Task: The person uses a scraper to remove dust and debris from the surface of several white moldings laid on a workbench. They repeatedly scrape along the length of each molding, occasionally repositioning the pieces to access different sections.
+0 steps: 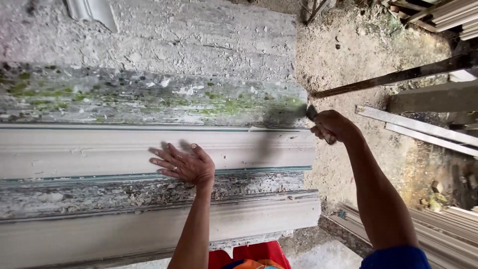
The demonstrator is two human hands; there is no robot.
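The left hand is laid flat, fingers spread, on the white moulding. At the moulding's right end, a dark brush is gripped in the fisted right hand. A slip there could chip the moulding's fragile edge.

no packages, labels, signs or screens in view.
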